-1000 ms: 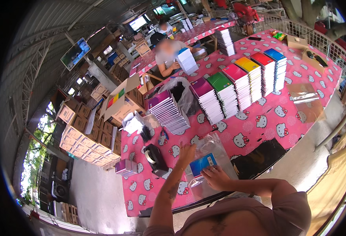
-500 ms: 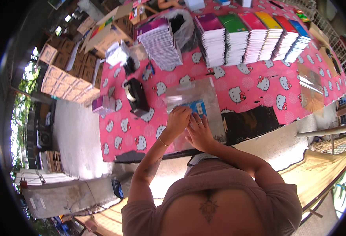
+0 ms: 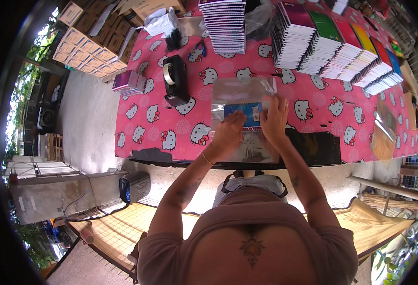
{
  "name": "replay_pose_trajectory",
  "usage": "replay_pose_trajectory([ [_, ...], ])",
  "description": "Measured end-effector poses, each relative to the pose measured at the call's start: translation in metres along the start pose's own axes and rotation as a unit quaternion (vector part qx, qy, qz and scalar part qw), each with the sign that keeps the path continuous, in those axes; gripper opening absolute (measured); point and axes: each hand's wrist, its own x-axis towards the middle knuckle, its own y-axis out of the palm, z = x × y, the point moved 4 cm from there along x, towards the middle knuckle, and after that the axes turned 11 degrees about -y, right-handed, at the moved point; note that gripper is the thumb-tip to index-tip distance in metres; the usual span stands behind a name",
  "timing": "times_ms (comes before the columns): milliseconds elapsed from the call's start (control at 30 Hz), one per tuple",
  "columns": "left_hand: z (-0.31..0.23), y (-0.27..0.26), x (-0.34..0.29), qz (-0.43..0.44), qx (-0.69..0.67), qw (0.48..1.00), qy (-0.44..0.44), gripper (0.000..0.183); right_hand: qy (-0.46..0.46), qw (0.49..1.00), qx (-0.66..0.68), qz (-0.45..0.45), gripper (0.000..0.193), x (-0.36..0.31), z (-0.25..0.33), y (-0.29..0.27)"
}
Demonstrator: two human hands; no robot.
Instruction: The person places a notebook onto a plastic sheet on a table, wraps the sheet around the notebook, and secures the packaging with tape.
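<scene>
Since clear plastic sheeting (image 3: 243, 90) lies by table's near edge (image 3: 185, 152), uneven pulling could crease it; left hand (image 3: 229, 133), atop blue notebook (image 3: 249, 113), grip unclear; right hand (image 3: 275, 119), loosely spread.

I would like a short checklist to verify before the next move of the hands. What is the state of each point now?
1. Blue notebook lies on the clear plastic sheet: ok.
2. Left hand is at the notebook's near edge, fingers over its cover: ok.
3. Right hand has a firm grip on the plastic: cannot tell; it is at the notebook's right side.
4. Plastic is smooth: not ok; creases and glare show.
5. Black tape dispenser stands apart from the sheet, to its left: ok.
6. Green-topped notebook stack is away from both hands: ok.
</scene>
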Motion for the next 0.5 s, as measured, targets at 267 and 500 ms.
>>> replay_pose_trajectory([
  [267, -0.004, 0.002, -0.004, -0.058, 0.011, 0.998, -0.015, 0.028, -0.074, 0.933, -0.17, 0.309, 0.042, 0.025, -0.019, -0.013],
  [500, 0.005, -0.036, -0.021, -0.305, 0.011, 0.946, -0.112, 0.024, -0.214, 0.966, -0.083, 0.122, 0.028, -0.023, 0.003, 0.023],
])
